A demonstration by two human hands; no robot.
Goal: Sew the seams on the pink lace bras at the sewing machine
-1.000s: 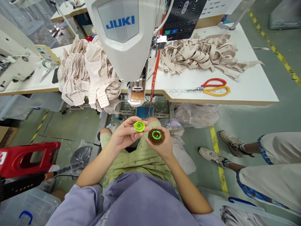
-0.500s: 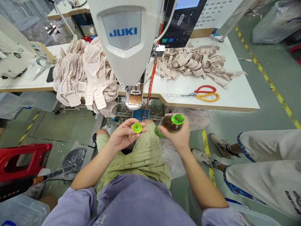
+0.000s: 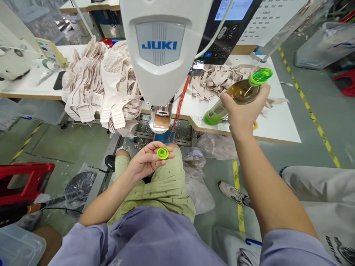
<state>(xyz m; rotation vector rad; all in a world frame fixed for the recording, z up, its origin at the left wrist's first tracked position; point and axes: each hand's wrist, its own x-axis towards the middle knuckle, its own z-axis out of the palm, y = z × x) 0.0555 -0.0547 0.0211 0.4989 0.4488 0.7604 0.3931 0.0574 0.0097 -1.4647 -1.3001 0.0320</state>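
My left hand (image 3: 145, 160) is over my lap, fingers closed on a bright green bottle cap (image 3: 162, 153). My right hand (image 3: 242, 109) is raised in front of the white table and wrapped round an uncapped bottle (image 3: 238, 93) of yellow-brown liquid. The bottle lies tilted, its green neck pointing up and to the right, its green base down and to the left.
A white JUKI sewing machine (image 3: 163, 48) stands ahead on the white table (image 3: 280, 122). A pile of beige garments (image 3: 97, 88) lies to its left, beige straps (image 3: 216, 79) to its right. Another person's legs and shoe (image 3: 233, 194) are at the right. A red stool (image 3: 22, 181) sits on the floor at left.
My right hand has lifted the bottle from my lap up and to the right, tilting it over. My left hand has stayed over my lap with the cap.
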